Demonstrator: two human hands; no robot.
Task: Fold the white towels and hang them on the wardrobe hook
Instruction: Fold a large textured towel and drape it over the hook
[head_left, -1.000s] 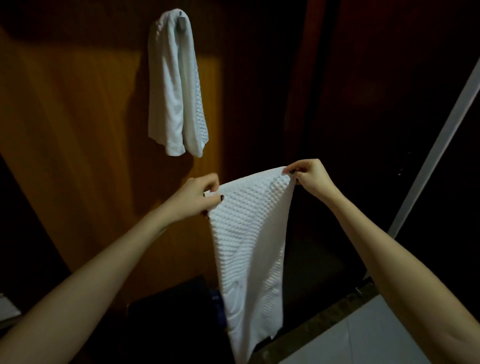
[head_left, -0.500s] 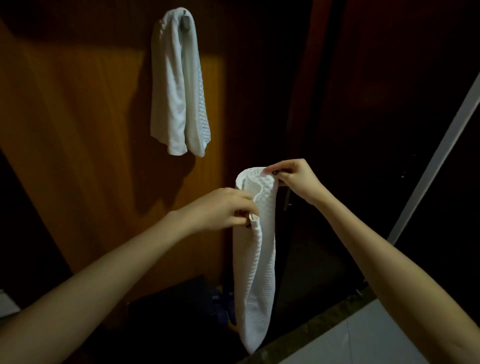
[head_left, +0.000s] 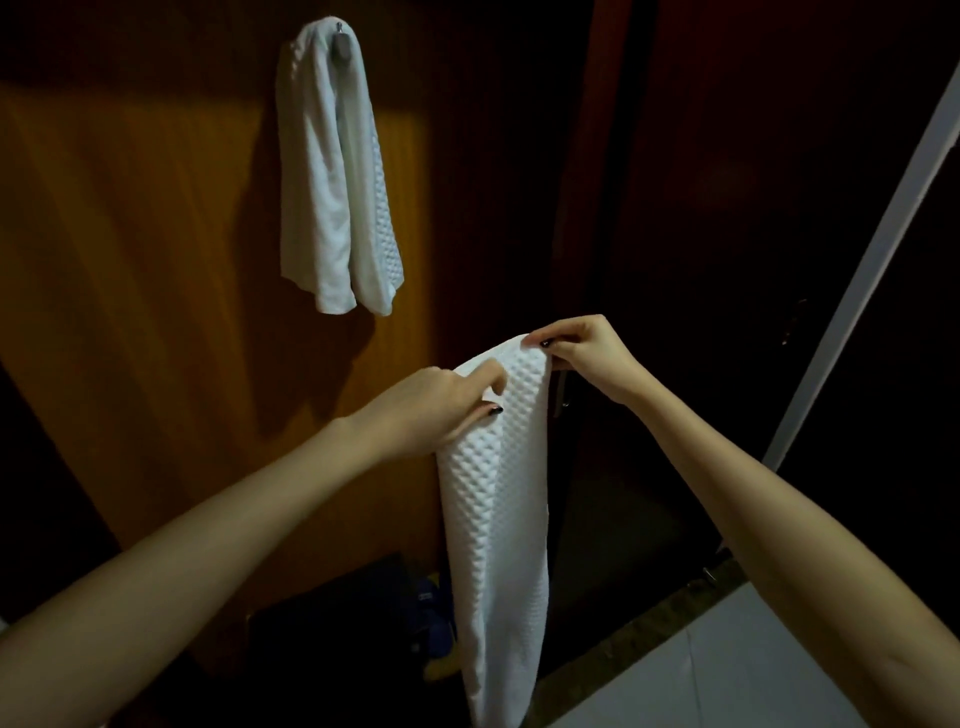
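Folding step: left hand (head_left: 441, 402) and right hand (head_left: 582, 349) pinch the narrow-folded towel (head_left: 498, 519) top; next move probably requires draping it over the hook (head_left: 340, 44)

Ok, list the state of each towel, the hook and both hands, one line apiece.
hanging towel, folded, draped over the hook
hook, carrying that one towel
held towel, folded into a narrow strip, hanging down, not yet hung
left hand, grips the held towel's upper edge
right hand, pinches its top corner
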